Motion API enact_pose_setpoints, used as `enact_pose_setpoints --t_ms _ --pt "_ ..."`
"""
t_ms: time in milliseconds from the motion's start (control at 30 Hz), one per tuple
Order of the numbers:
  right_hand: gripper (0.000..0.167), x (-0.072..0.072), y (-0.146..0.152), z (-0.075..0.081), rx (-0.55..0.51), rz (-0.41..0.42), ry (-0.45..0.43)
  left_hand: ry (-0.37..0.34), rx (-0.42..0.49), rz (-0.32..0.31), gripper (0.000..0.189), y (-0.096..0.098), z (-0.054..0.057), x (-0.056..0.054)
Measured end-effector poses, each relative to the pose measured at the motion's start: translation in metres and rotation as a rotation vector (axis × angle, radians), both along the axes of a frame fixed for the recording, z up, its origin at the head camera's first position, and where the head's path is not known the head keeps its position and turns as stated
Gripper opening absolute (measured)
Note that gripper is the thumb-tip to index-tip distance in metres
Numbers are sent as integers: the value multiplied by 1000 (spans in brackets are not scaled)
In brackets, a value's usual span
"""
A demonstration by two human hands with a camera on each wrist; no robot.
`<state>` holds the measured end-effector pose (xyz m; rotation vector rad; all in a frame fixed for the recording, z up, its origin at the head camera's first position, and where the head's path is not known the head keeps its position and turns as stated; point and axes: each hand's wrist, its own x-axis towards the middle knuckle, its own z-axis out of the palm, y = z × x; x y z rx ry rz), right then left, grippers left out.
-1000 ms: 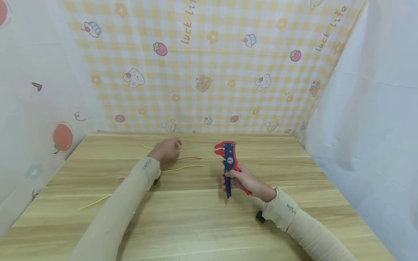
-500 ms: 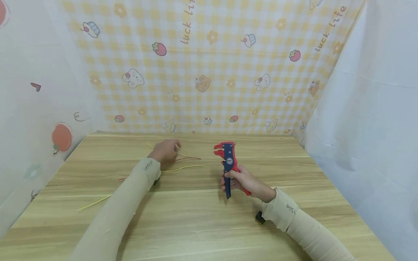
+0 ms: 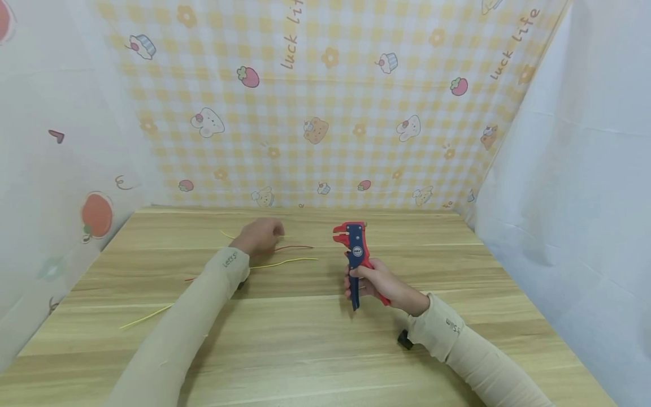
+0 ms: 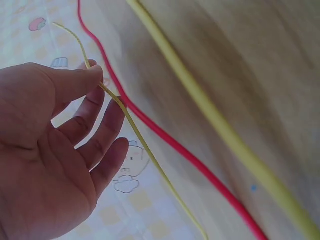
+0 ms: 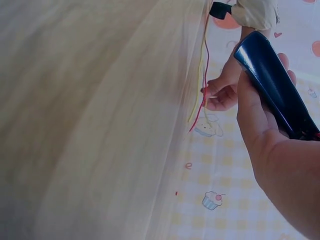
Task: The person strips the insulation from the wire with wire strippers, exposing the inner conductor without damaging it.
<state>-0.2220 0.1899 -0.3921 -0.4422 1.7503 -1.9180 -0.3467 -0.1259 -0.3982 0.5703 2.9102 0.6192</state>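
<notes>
At the back left of the table, my left hand [image 3: 261, 234] pinches a thin yellow wire [image 4: 131, 119] between thumb and index finger, the other fingers loosely bent. Both wire ends stick out past the hand. Closer to me lie a red wire [image 3: 297, 246] and a second yellow wire [image 3: 285, 262], partly hidden under the left forearm. My right hand [image 3: 383, 284] grips a wire stripper [image 3: 357, 240] with red and dark blue parts around its handles. Its head points away from me and its jaws face left. The right wrist view shows the dark blue handle [image 5: 275, 82] against the palm.
A wood-grain table [image 3: 305, 350] carries everything. Behind it hangs a yellow checked cloth [image 3: 335, 158] with cartoon prints, and pale cloths close off both sides. A small black device [image 3: 405, 339] sits under the right cuff.
The yellow wire in my left hand has tilted and shifted, its right end now reaching less far past the fingers. The left fingers have bent a little more. The right hand and wire stripper stay put.
</notes>
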Motion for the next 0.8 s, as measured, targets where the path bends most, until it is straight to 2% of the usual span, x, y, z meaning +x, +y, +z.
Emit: enact_pose_setpoints --t_ms 333,800 --pt "16 -1 1 -2 -5 0 14 19 68 -37 30 7 6 6" --pt "18 0 0 2 5 -13 5 44 53 -102 24 17 9 10"
